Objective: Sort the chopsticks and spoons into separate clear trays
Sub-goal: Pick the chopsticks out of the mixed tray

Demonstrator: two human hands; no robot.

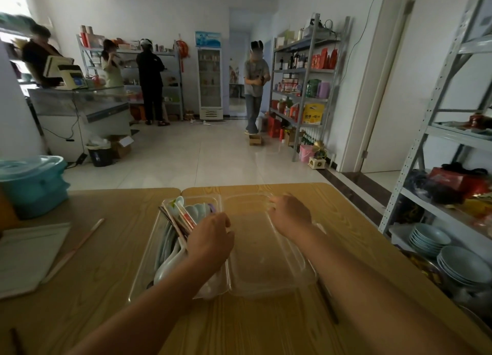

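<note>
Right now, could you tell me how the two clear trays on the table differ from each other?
The left tray is loaded with white spoons and wrapped chopsticks mixed together; the right tray looks empty. The left hand is down among the left tray's contents, apparently gripping chopsticks, while the right hand rests over the right tray's far end. Both are clear plastic, side by side on the wooden table.

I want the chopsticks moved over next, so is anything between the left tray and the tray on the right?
Mostly clear. The right tray looks empty and touches the left tray, where the chopsticks lie with the spoons. Only the right hand hangs over its far end; the left hand is already at the chopsticks.
</note>
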